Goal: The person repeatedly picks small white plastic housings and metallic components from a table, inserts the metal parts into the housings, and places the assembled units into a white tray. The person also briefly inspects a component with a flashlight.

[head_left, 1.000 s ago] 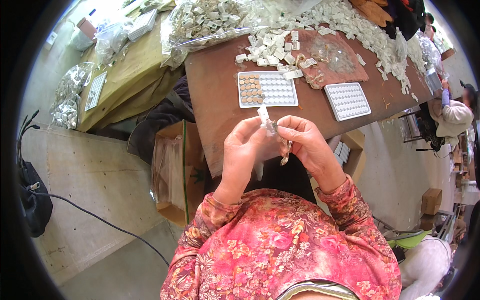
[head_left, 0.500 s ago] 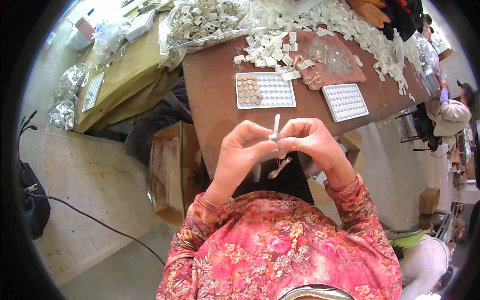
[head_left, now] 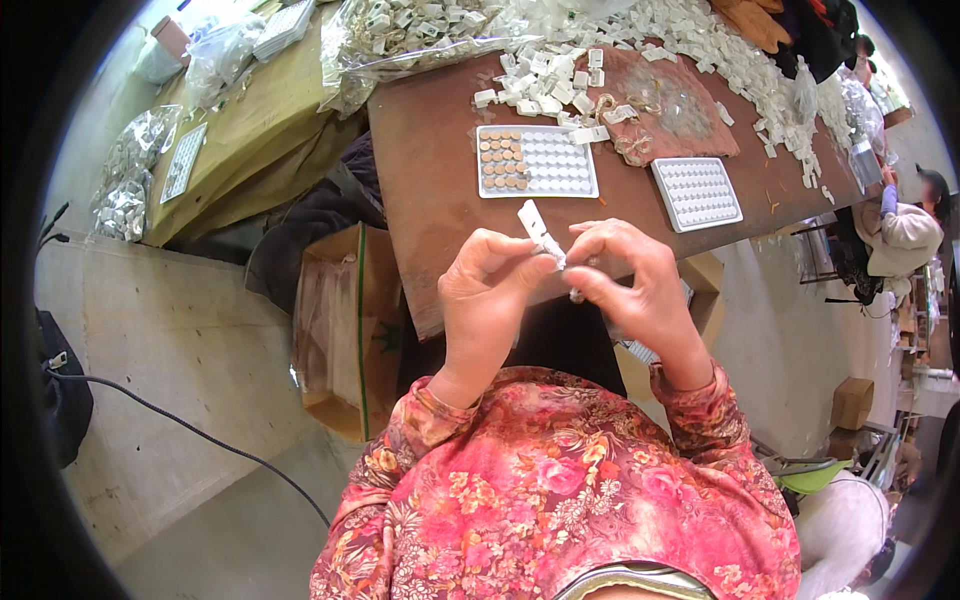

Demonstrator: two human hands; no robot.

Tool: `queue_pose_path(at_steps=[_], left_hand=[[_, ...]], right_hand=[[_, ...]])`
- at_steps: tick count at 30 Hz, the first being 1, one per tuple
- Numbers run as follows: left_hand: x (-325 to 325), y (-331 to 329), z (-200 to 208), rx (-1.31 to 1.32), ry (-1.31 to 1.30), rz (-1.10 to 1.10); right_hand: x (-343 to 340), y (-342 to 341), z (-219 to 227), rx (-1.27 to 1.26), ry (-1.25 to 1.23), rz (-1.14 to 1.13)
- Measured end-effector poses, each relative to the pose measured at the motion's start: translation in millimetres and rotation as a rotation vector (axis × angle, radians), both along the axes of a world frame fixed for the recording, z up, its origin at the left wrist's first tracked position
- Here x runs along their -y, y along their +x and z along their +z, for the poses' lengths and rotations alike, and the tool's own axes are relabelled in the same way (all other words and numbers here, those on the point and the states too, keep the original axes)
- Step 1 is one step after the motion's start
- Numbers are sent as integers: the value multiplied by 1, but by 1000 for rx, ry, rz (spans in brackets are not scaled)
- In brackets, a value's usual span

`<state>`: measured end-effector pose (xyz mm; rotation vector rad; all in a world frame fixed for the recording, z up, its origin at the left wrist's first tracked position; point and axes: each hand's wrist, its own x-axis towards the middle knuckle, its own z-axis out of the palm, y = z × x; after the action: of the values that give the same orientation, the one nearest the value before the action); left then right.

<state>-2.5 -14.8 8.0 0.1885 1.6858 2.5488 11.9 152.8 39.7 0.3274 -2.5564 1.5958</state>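
My left hand [head_left: 488, 300] pinches a small white plastic piece [head_left: 537, 229] between thumb and forefinger, above the near edge of the table. The piece tilts up and away from me, with a flat end showing. Close beside it, my right hand [head_left: 640, 285] has its thumb and fingers drawn together around something small and pale; its kind is too blurred to tell. Beyond my hands lies a white tray [head_left: 562, 180] whose left columns hold round tan discs [head_left: 502, 160]. A second white tray [head_left: 697, 195] with rows of pockets sits to the right.
Loose white plastic pieces [head_left: 545, 85] are heaped on the brown table [head_left: 430, 190], beside a reddish cloth [head_left: 690, 135] bearing coiled cord. A clear bag [head_left: 420, 40] of pieces stands behind. An open cardboard box [head_left: 335, 330] is below left. Another person [head_left: 905, 235] sits at far right.
My hands have come slightly apart. The white piece has tipped to the left and stays in my left hand. The cord that hung below my hands is no longer visible.
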Motion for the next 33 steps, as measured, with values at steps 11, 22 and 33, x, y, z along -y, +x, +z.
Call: queue_pose_path(at_steps=[11, 22, 33], left_hand=[[1, 0, -7, -40, 71, 32], [-3, -14, -25, 255, 577, -84], [1, -46, -38, 290, 630, -53]], right_hand=[[12, 6, -2, 194, -242, 4], [20, -11, -18, 122, -312, -107], [12, -95, -52, -365, 557, -228]])
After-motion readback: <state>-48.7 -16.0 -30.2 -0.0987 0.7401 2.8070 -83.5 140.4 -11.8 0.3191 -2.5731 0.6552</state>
